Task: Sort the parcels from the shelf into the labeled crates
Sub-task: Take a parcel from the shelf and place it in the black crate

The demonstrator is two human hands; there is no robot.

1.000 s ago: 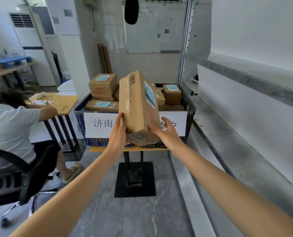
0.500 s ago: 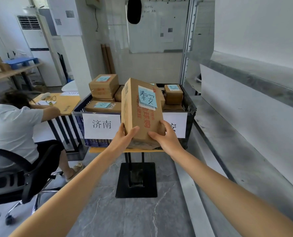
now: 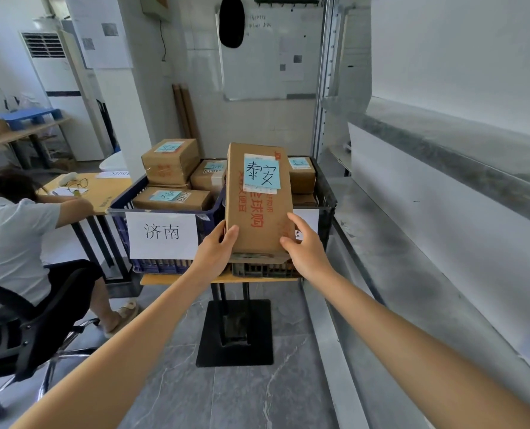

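A pale blue sticky note [image 3: 262, 174] on the upright brown cardboard parcel [image 3: 257, 199] reads 泰安 in black handwriting. Below it, large red print on the cardboard [image 3: 257, 209] includes 球购, the rest partly covered. The white paper sign [image 3: 162, 235] on the front of the dark blue plastic crate [image 3: 119, 209] says 济南. The white sign [image 3: 307, 222] on the black plastic crate [image 3: 327, 193] is mostly hidden and can't be read. Blue notes on the other parcels are too small to make out.

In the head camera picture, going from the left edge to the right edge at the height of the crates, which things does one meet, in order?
Seated person in a pale shirt → dark blue plastic crate with the white paper sign 济南 → left hand → held brown cardboard parcel with a blue note → right hand → grey metal shelf.
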